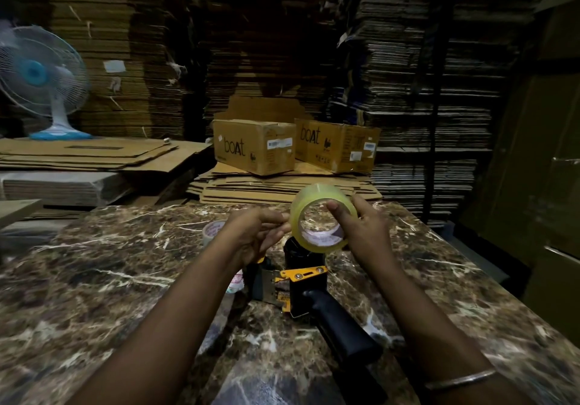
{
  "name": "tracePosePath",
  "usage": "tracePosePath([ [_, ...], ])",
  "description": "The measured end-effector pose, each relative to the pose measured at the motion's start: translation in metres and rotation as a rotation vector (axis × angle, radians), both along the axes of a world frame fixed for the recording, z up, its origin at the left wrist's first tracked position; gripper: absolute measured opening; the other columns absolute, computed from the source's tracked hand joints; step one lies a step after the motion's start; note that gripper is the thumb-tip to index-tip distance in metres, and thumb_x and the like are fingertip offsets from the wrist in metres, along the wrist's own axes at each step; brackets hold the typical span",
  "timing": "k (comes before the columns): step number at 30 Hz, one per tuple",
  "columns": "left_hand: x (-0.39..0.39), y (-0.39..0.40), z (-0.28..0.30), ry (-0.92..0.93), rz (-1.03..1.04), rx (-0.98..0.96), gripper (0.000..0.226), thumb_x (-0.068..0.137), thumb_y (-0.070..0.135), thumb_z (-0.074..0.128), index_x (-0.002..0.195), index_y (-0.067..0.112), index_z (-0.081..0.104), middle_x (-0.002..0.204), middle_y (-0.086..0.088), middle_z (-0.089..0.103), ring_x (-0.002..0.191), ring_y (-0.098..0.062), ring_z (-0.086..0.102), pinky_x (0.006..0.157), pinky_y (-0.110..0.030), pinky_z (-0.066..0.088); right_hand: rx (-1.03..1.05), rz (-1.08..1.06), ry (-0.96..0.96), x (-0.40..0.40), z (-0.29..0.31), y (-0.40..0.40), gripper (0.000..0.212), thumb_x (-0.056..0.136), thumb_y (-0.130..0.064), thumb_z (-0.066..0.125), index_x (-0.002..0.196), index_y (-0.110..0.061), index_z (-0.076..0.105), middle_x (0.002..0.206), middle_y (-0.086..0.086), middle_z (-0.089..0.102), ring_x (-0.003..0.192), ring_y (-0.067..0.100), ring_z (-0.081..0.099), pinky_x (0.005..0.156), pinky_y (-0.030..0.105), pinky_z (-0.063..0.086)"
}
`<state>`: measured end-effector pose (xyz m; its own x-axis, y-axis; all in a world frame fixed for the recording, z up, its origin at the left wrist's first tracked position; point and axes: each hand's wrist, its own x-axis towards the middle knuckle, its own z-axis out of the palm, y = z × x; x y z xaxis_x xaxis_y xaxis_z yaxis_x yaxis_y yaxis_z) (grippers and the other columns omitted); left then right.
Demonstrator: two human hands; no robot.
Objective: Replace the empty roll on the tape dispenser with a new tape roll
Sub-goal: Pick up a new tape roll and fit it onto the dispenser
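Observation:
My right hand holds a full roll of clear yellowish tape upright, thumb inside its core, a little above the dispenser. My left hand reaches the roll's left edge with its fingertips pinched there. The tape dispenser lies on the marble table below my hands, with a black body, an orange metal plate and a black handle pointing toward me. A pale used roll core lies on the table behind my left wrist, partly hidden.
Two cardboard boxes marked "boat" sit on flattened cardboard beyond the table's far edge. Tall stacks of flat cartons fill the background. A white and blue fan stands at the far left. A small pale scrap lies beside the dispenser.

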<state>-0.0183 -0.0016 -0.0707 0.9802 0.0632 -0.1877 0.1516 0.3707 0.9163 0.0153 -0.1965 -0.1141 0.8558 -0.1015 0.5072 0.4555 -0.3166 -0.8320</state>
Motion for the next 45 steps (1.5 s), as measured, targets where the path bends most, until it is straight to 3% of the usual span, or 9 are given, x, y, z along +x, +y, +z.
tracePosePath([
  [6,0.001,0.014,-0.001,-0.016,-0.124,-0.043,0.019,0.085,-0.002,0.054,0.095,-0.007,0.07,0.084,-0.02,0.074,0.062,-0.019,0.074,0.052,-0.02,0.057,0.102,-0.024,0.199,0.0,-0.002,0.002,0.082,0.063,-0.09,0.054,0.066,-0.008,0.057,0.066,0.014,0.059,0.059,0.026,0.061,0.055,0.041,0.053],
  [13,-0.002,0.015,-0.005,-0.342,-0.046,0.624,0.021,0.071,0.004,0.081,0.091,-0.001,0.074,0.092,-0.014,0.077,0.083,-0.023,0.074,0.073,-0.038,0.061,0.157,0.008,0.403,0.01,-0.005,0.003,0.112,0.044,-0.101,0.055,0.086,0.002,0.068,0.074,0.014,0.07,0.067,0.03,0.067,0.074,0.055,0.06],
  [17,-0.001,0.012,-0.014,-0.437,0.083,0.774,0.004,0.079,0.016,0.08,0.08,0.016,0.076,0.079,-0.006,0.076,0.07,-0.022,0.073,0.051,-0.032,0.055,0.24,0.079,0.466,0.01,-0.007,0.004,0.078,0.075,-0.079,0.062,0.101,-0.006,0.072,0.074,0.014,0.064,0.053,0.021,0.059,0.045,0.025,0.046],
  [25,0.007,0.024,-0.026,-0.495,0.11,0.896,0.012,0.083,0.009,0.075,0.078,0.019,0.073,0.074,-0.001,0.073,0.065,-0.007,0.069,0.05,-0.028,0.052,0.19,0.18,0.496,0.013,-0.013,0.012,0.047,0.094,-0.063,0.053,0.114,-0.022,0.065,0.06,0.008,0.055,0.035,0.015,0.042,0.038,0.019,0.031],
  [31,0.015,0.028,-0.038,-0.507,0.161,0.934,0.011,0.082,0.008,0.076,0.091,0.015,0.078,0.085,0.0,0.076,0.08,-0.008,0.072,0.075,-0.03,0.058,0.187,0.148,0.59,0.01,-0.012,0.02,0.055,0.093,-0.068,0.048,0.103,-0.02,0.072,0.045,-0.003,0.053,0.034,0.01,0.045,0.036,0.017,0.033],
  [34,0.019,0.028,-0.046,-0.435,0.171,0.92,0.007,0.082,0.013,0.076,0.082,0.019,0.075,0.081,-0.001,0.076,0.079,-0.015,0.073,0.079,-0.042,0.06,0.147,0.09,0.527,0.011,-0.012,0.025,0.06,0.089,-0.072,0.051,0.109,-0.02,0.074,0.089,0.003,0.077,0.073,0.016,0.07,0.057,0.024,0.048],
  [37,0.02,0.028,-0.046,-0.427,0.177,0.939,0.008,0.082,0.016,0.076,0.078,0.023,0.075,0.079,0.0,0.076,0.078,-0.016,0.073,0.077,-0.044,0.06,0.021,0.09,0.368,0.004,-0.013,0.025,0.079,0.077,-0.076,0.057,0.135,-0.022,0.061,0.133,0.01,0.061,0.106,0.023,0.062,0.066,0.026,0.045],
  [42,0.021,0.032,-0.045,-0.403,0.141,0.956,0.011,0.079,0.016,0.08,0.076,0.026,0.075,0.076,0.0,0.077,0.076,-0.016,0.073,0.077,-0.045,0.061,0.092,0.407,0.28,-0.009,-0.019,0.017,0.091,0.071,-0.011,0.09,0.146,-0.021,0.04,0.124,0.0,0.055,0.098,0.005,0.06,0.062,0.014,0.055],
  [45,0.02,0.029,-0.043,-0.403,0.189,1.06,0.005,0.079,0.018,0.08,0.082,0.021,0.078,0.079,0.004,0.075,0.078,-0.011,0.069,0.066,-0.026,0.055,0.089,0.393,0.252,-0.011,-0.021,0.018,0.088,0.066,-0.001,0.091,0.139,-0.02,0.045,0.122,-0.005,0.058,0.1,0.006,0.062,0.064,0.017,0.057],
])
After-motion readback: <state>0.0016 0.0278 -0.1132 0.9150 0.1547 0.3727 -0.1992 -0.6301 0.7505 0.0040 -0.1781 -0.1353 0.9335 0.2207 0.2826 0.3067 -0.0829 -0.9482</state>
